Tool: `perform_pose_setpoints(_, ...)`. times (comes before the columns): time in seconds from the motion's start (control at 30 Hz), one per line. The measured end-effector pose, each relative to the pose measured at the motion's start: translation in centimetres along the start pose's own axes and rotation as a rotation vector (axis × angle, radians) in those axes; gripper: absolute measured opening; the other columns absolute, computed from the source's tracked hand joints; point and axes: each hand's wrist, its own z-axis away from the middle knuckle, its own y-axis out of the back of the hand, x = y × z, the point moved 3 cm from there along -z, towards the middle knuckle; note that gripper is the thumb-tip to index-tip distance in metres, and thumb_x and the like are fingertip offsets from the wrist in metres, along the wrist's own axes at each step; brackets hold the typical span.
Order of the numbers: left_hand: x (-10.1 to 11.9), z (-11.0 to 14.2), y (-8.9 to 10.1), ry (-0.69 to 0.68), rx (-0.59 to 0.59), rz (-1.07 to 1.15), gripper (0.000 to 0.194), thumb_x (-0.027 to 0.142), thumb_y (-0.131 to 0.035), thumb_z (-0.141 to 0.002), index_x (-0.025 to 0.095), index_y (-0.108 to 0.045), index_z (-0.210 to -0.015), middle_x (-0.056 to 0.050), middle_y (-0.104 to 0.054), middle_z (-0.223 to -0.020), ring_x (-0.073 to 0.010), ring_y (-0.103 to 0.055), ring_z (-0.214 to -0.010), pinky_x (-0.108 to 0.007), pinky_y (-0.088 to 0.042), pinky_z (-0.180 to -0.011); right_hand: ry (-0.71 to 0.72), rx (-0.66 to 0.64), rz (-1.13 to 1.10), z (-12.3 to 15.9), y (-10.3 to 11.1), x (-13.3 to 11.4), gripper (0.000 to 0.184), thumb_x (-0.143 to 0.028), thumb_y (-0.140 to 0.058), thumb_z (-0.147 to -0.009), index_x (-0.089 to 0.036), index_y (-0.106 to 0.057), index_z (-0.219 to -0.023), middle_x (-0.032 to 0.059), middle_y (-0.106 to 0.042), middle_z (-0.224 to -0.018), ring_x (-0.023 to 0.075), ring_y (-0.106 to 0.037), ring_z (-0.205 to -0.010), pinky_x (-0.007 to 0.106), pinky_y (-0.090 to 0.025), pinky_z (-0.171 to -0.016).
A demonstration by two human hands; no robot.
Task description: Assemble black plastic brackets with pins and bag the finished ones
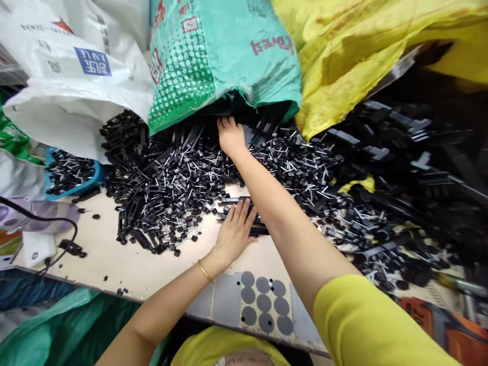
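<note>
My left hand (237, 226), with a gold bangle at the wrist, lies flat with fingers stretched over several long black plastic strips (259, 229) on the tabletop. Further off, my right hand (232, 136) reaches to the mouth of a green woven sack (251, 61). Its fingers are bent over dark parts at the opening, and what they hold is hidden. Around both hands spreads a heap of small black knobs with metal pins (190, 175).
A white sack (76, 96) and a yellow sack (335, 66) flank the green one. Black clips (131, 213) and a blue tray (72, 192) of pinned knobs lie left. Larger black parts (412, 147) are piled right. Grey round pads (264, 303) mark the table's near edge.
</note>
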Motion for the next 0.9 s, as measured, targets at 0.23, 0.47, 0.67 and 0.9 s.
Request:
perform_pose_setpoints(0.23,-5.5,2.1,5.2,-0.017,0.369,0.228,0.061,0.043,-0.048,-0.09,0.018,-0.028,-0.141,-0.017,-0.038,-0.145,-0.0264,-0.035,-0.136,-0.05,-0.025,-0.114,-0.024,0.042,0.193,-0.1,0.9,3.6,0.044,-0.006,-0.019,-0.092,-0.007,-0.056,-0.116,0.0192,-0.056,-0.115,0.0296,-0.05,-0.107,0.046,-0.037,-0.087)
perform_pose_setpoints(0.47,-26.1,5.3,7.4,0.863,0.624,0.138,0.045,0.021,-0.056,-0.079,0.011,-0.047,-0.122,-0.017,-0.051,-0.126,-0.0317,-0.044,-0.122,-0.047,-0.034,-0.104,0.125,0.06,0.281,3.2,3.5,7.1,0.033,-0.008,-0.028,-0.09,-0.005,-0.057,-0.104,0.0185,-0.061,-0.099,0.0267,-0.053,-0.099,0.045,-0.036,-0.087)
perform_pose_setpoints(0.67,-32.5,5.2,6.7,1.114,0.502,0.258,0.048,0.018,-0.065,-0.077,0.008,-0.041,-0.117,-0.009,-0.063,-0.104,-0.0219,-0.056,-0.1,-0.042,-0.042,-0.094,-0.027,0.25,0.03,12.3,8.4,8.4,0.032,-0.03,-0.049,-0.085,-0.012,-0.053,-0.112,0.019,-0.055,-0.111,0.0326,-0.048,-0.109,0.051,-0.036,-0.089)
perform_pose_setpoints(0.9,-31.3,4.3,6.5,1.289,0.415,0.295,0.061,0.016,-0.073,-0.076,-0.002,-0.035,-0.12,-0.02,-0.051,-0.129,-0.0277,-0.049,-0.119,-0.05,-0.037,-0.1,-0.119,-0.207,-0.57,27.9,12.6,3.8,0.03,-0.037,-0.059,-0.077,-0.018,-0.061,-0.101,0.0078,-0.063,-0.09,0.0209,-0.055,-0.076,0.035,-0.045,-0.071)
